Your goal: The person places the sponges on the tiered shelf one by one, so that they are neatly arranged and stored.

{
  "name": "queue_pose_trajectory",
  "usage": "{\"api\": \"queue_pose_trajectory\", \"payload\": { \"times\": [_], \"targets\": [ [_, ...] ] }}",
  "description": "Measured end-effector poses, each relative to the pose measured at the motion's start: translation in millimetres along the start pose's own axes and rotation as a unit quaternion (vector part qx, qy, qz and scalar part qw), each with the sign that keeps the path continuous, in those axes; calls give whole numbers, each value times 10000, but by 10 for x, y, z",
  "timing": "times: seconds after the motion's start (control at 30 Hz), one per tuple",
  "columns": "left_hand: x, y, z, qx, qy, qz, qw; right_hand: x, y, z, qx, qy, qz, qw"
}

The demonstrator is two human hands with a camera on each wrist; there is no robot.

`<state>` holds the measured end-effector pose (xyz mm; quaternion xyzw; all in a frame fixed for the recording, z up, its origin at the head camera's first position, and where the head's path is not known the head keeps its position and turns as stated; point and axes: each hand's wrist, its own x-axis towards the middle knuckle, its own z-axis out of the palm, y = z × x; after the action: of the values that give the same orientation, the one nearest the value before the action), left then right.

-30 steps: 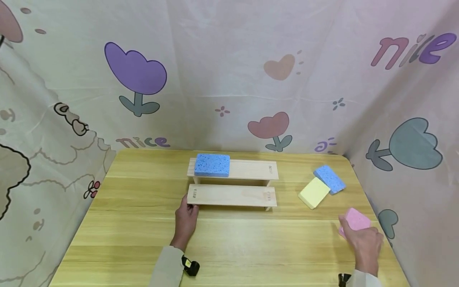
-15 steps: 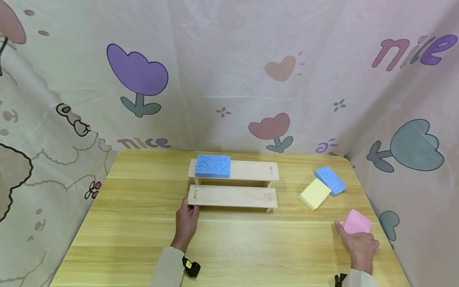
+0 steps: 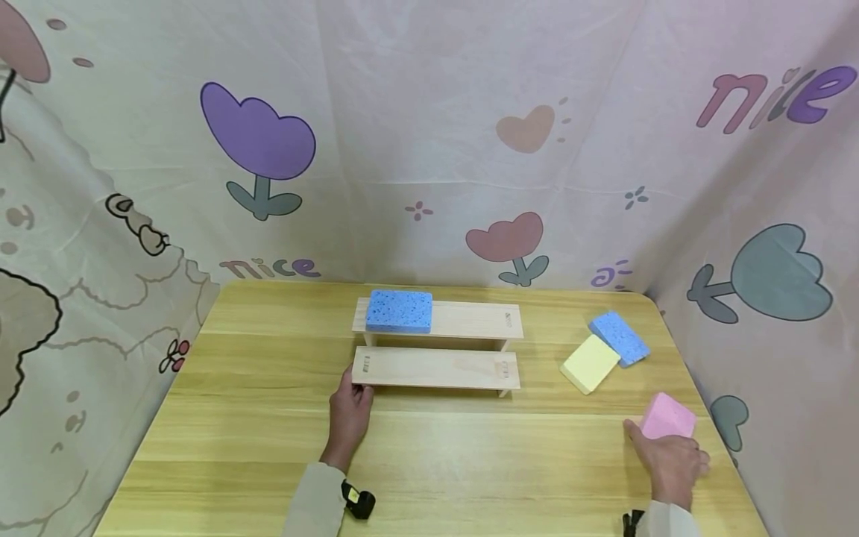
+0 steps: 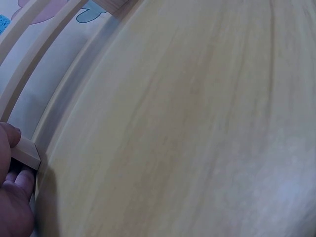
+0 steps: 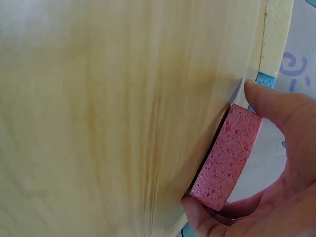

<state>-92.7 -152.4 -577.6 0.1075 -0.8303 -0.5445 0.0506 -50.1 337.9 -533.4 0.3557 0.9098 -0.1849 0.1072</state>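
A two-tier wooden shelf stands at the middle back of the table, a blue sponge lying on the left of its upper board. My left hand grips the front left end of the shelf; in the left wrist view, thumb and fingers pinch a wooden end piece. At the right, a pink sponge rests on the table within the spread of my right hand. The right thumb stands slightly off one end of the sponge, and the fingers curve by the other end.
A yellow sponge and another blue sponge lie at the back right, the yellow one overlapping the blue. Printed cloth hangs behind and at both sides of the wood-grain table.
The right thumb has moved left off the pink sponge, and the hand has opened and shifted slightly toward the person. The pink sponge has settled flat. The left hand holds its place.
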Motion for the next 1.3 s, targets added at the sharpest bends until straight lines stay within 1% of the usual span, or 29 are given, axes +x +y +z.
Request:
{"api": "queue_pose_trajectory", "payload": {
  "times": [0.2, 0.3, 0.53, 0.83, 1.0, 1.2, 1.3],
  "targets": [
    [-16, 5, -12, 41, 58, 103, 9999, 14, 0, 17, 63, -32, -6, 10000],
    [-23, 10, -15, 55, 88, 150, 9998, 23, -17, 19, 98, -47, 60, 9999],
    [-7, 20, 7, 81, 36, 100, 9999, 18, 13, -1, -275, -299, 53, 9992],
    [-1, 7, 45, -57, 87, 32, 9999, 37, 36, -63, -181, -323, 82, 9993],
    [0, 8, 55, -50, 79, 52, 9999, 59, 39, -88, -140, -230, 68, 9996],
    [-11, 18, 37, 7, 100, 104, 9999, 82, 71, -104, -60, -283, 130, 9995],
    [-5, 14, 25, 45, 130, 86, 9999, 86, 88, -110, -163, -312, 131, 9993]
  ]
}}
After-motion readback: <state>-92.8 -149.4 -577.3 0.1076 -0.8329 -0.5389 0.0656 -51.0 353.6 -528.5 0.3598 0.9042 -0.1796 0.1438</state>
